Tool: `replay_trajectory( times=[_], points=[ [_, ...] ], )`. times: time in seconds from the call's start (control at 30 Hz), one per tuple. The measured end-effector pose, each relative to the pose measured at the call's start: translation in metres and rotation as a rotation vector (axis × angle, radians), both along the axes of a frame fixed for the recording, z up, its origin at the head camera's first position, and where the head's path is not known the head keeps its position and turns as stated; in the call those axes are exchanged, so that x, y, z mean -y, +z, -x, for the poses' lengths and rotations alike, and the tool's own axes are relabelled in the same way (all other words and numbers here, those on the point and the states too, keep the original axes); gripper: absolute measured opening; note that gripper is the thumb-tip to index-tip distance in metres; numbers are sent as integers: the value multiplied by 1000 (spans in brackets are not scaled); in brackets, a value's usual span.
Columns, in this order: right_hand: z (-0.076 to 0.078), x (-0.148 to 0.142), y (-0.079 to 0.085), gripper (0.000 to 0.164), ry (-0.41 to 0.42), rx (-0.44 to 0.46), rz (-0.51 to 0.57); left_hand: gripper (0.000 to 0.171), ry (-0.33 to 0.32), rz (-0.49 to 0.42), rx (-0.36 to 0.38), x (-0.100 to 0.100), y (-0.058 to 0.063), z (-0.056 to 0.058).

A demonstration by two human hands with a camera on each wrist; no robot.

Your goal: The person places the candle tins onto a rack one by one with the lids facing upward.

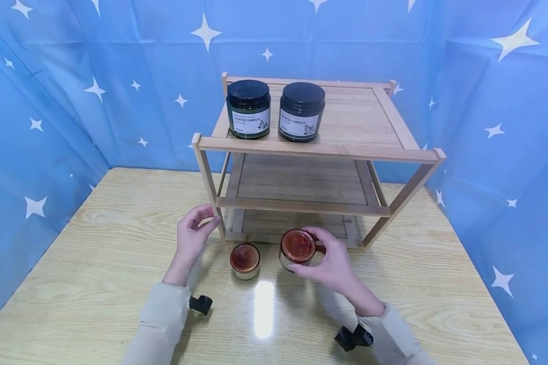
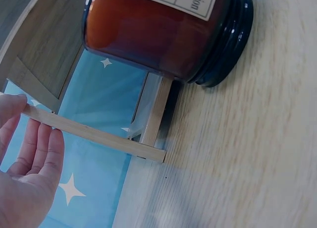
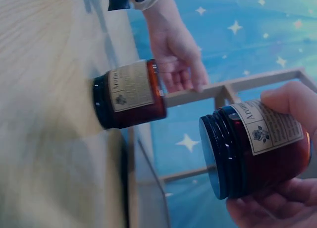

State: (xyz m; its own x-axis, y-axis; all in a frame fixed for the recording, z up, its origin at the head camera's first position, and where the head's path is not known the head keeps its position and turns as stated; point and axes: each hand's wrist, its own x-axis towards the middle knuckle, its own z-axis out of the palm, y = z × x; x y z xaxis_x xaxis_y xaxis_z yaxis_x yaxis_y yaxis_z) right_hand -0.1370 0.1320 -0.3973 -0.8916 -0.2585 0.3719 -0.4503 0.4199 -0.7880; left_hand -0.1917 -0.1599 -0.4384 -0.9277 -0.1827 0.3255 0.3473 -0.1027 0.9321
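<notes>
My right hand (image 1: 331,266) grips an amber glass candle jar (image 1: 298,246) with a cream label, thumb on one side and fingers on the other. That jar is upside down, its black lid (image 3: 214,156) facing the table and its ridged glass base upward. A second amber jar (image 1: 245,259) stands inverted on the table to its left, in front of the wooden shelf rack (image 1: 319,148). My left hand (image 1: 193,234) pinches the rack's front left leg (image 2: 89,133) between thumb and fingers, low down near the middle tier.
Two dark jars labelled scented candles, a left one (image 1: 248,109) and a right one (image 1: 301,111), stand on the rack's top tier. Below are a middle tier (image 1: 301,177) and a bottom tier (image 1: 297,223). A blue star-patterned curtain (image 1: 164,66) surrounds the wooden table (image 1: 96,243).
</notes>
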Motion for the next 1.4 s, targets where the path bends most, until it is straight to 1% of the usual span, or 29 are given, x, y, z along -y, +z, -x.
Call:
replay_trajectory(
  times=[0.13,0.2,0.27,0.33,0.4,0.5,0.7,0.93,1.03,1.2,1.27,1.4],
  points=[
    [-2,-4,10,63,-9,-31,-14,27,-2,-2,-7,0,0,0],
    [-3,-6,15,62,-11,-44,-13,29,-2,-1,-7,0,0,0],
    [-5,-8,20,61,-12,-48,-3,36,-2,-3,-6,0,0,0],
    [-6,-10,25,61,-16,-45,8,36,-2,-3,-6,-1,0,0],
    [-8,-12,31,61,-22,-39,15,35,-2,-6,-7,-1,0,0],
    [-10,-15,40,62,-25,-38,15,29,2,-8,-7,-1,-1,1],
    [-13,-21,56,62,-19,-47,14,28,6,-11,-7,-1,-1,0],
    [-15,-28,68,62,-7,-18,52,27,4,-12,-4,-1,0,0],
    [-16,-30,73,63,-9,-23,52,31,2,-14,0,-1,0,-1],
    [-18,-33,81,63,-19,-36,46,42,5,-16,16,-1,1,-1],
    [-18,-35,84,64,-23,-38,45,44,6,-14,17,-1,1,-1],
    [-19,-38,92,65,-17,-38,67,42,3,-13,11,-1,2,-2]
  ],
)
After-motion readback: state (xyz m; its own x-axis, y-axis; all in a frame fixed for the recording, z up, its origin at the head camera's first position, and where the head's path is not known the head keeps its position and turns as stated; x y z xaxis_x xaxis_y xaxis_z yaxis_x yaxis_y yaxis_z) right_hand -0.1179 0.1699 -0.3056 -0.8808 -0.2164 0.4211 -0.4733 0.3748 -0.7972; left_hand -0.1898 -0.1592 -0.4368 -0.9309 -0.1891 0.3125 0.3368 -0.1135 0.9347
